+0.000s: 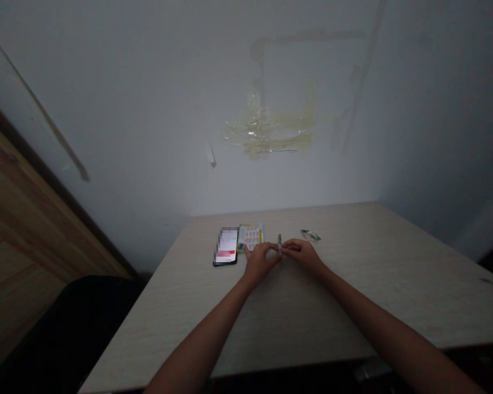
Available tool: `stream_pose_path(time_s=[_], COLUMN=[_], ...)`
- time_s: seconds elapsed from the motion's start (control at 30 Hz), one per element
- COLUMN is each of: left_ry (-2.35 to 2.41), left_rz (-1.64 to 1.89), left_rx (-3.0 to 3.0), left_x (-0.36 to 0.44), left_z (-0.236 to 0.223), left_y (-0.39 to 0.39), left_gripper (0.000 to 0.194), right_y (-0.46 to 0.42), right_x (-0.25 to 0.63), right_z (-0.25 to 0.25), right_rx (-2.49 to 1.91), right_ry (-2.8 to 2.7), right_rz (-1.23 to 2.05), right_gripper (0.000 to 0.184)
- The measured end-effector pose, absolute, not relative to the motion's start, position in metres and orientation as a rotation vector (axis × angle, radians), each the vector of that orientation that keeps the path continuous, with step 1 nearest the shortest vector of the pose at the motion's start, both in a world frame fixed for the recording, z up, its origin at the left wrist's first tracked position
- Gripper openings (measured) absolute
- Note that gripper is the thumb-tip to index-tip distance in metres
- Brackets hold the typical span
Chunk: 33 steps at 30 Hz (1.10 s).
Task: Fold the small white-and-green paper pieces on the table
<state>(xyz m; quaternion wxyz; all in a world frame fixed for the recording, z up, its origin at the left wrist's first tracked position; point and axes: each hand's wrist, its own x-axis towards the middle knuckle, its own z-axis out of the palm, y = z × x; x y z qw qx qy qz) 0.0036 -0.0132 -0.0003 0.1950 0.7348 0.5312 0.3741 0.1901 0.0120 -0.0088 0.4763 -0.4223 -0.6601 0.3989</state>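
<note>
Both my hands meet near the middle of a pale wooden table (pixel 353 306). My left hand (pixel 259 259) and my right hand (pixel 303 254) pinch a small, thin, yellowish-green object (pixel 279 243) between their fingertips. It stands upright and is too small to name. Just left of my left hand lies a colourful printed card or packet (pixel 250 236). Beside that card a phone (pixel 226 246) rests with its screen lit.
A small torn wrapper (pixel 310 235) lies beyond my right hand. The table stands against a white wall with old tape residue (pixel 271 134). A dark chair or bag (pixel 72 323) sits at the lower left, beside a wooden panel (pixel 20 235).
</note>
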Motion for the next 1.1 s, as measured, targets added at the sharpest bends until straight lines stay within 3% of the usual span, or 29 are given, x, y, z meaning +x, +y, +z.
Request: stream_pose_path(time_s=[0.83, 1.1], left_ry=[1.541, 1.495], left_rz=[1.055, 0.999], left_rx=[1.994, 2.004], left_x=[0.001, -0.005], left_z=[0.005, 0.004], left_y=[-0.008, -0.002], left_gripper=[0.016, 0.023], right_y=[0.014, 0.016], right_x=[0.197, 0.202], right_z=[-0.003, -0.002], right_rx=[-1.035, -1.049], right_ry=[-1.751, -1.771], right_rz=[0.907, 0.872], right_gripper=[0.023, 0.019])
